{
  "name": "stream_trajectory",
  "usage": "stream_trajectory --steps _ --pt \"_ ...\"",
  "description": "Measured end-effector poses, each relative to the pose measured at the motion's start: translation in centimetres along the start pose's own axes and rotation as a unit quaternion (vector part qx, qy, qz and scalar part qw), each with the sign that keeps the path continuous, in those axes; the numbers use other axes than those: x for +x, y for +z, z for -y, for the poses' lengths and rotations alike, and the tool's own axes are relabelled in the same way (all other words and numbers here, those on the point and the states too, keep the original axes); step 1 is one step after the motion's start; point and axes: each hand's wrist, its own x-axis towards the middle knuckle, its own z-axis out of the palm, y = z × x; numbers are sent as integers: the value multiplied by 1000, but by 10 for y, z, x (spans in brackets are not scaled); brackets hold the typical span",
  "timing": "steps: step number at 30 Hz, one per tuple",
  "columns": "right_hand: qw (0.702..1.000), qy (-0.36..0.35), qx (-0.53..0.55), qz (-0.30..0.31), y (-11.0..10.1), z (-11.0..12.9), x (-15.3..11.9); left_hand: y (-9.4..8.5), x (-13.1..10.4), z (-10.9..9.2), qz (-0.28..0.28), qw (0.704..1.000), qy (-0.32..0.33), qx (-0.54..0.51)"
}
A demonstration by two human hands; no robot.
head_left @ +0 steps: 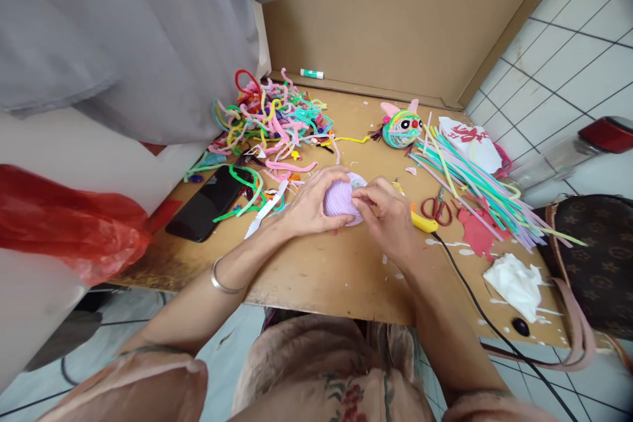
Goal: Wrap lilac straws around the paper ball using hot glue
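Observation:
A rounded ball wrapped in rows of lilac pipe cleaner (pixel 341 201) is over the middle of the wooden table. My left hand (pixel 316 203) curves around its left side, thumb below and fingers on top. On its right side my right hand (pixel 388 214) has thumb and fingertips pinched together against the ball; what the pinch holds, if anything, is too small to make out. Near the ball's upper right a patch without lilac wrapping shows. Just right of my right hand lies a yellow glue gun (pixel 424 222) with a black cord.
A heap of tangled pipe cleaners (pixel 277 119) and a black phone (pixel 208 204) lie left. On the right are straight pipe cleaners (pixel 484 178), red-handled scissors (pixel 437 209), crumpled tissue (pixel 515 285) and a brown bag (pixel 593 257). A decorated round animal figure (pixel 401 128) sits behind.

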Motion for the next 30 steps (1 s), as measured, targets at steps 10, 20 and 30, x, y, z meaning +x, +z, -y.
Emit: stream_trajectory --steps 10,20,30 --pt "1000 9 0 7 -1 0 -1 -3 -1 1 23 1000 2 11" --pt "1000 -5 6 -6 0 0 0 -3 -1 -1 20 1000 20 6" --pt "999 9 36 -6 -2 -2 0 -2 -1 1 13 1000 20 -5"
